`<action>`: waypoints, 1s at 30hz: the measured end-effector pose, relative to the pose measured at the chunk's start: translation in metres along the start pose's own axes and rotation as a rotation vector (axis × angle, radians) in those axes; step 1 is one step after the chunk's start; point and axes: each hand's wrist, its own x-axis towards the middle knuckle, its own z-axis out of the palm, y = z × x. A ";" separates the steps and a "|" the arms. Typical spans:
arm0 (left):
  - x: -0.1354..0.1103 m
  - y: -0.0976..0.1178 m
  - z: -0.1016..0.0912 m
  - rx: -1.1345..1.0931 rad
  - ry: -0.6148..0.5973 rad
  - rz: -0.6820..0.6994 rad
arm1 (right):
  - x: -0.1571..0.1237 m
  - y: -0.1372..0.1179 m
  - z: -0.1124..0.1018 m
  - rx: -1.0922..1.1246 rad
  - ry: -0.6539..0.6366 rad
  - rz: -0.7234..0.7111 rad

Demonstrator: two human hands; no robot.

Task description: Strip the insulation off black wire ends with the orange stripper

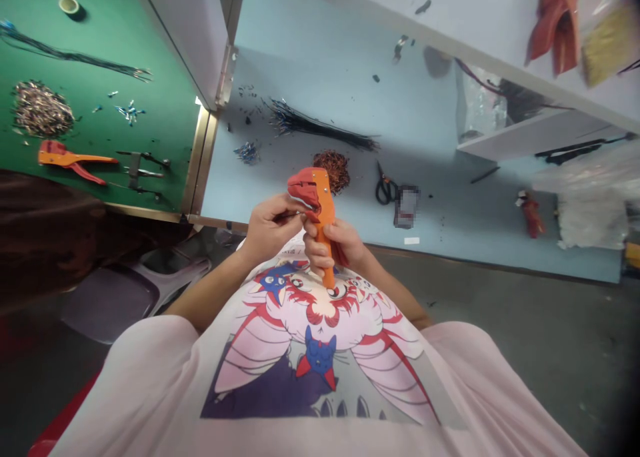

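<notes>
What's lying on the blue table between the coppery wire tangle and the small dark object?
Black-handled scissors, in the head view, between the coppery wire tangle and the small dark object.

stripping tool (316, 200) before wire coil (336, 165)

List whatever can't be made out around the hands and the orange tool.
All in the head view:
- What the left hand pinches at the orange tool: too small, covered by fingers.
- That tool's handles: wrapped by the right hand.
- The thing beside the scissors: pixelated.
- The red tool at top right: motion-blurred.
</notes>
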 end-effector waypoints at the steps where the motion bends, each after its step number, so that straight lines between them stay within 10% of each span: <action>1: 0.000 -0.001 0.000 0.014 -0.007 0.013 | 0.000 0.000 0.000 -0.011 0.008 -0.003; 20: 0.044 -0.081 0.010 0.036 0.024 -0.352 | 0.029 -0.008 -0.072 0.060 0.311 0.092; 30: 0.039 -0.075 -0.025 0.093 0.138 -0.395 | 0.028 -0.008 -0.137 -1.362 1.010 0.253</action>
